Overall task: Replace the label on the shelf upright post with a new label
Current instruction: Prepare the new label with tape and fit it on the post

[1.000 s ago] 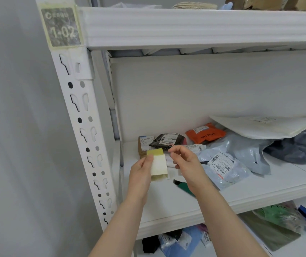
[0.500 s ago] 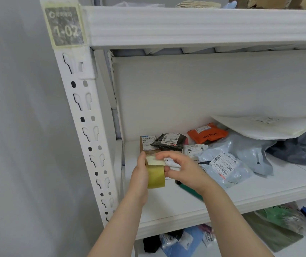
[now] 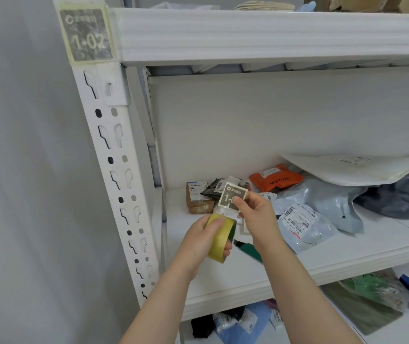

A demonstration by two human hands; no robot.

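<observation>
Dark sq new label, pale border.

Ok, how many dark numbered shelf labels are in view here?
2. The old label, reading 1-02, is taped at the top of the upright post; the new label is pinched in the right hand. Others may be hidden.

A plain grey wall is being shown across the left side, and it is being lit softly and evenly. A white metal shelving unit is being stood against it. The middle shelf board is being backed by a white panel. Grey mailing bags are being kept on the board's right part, and the underside of the upper shelf is being left in faint shade.
</observation>
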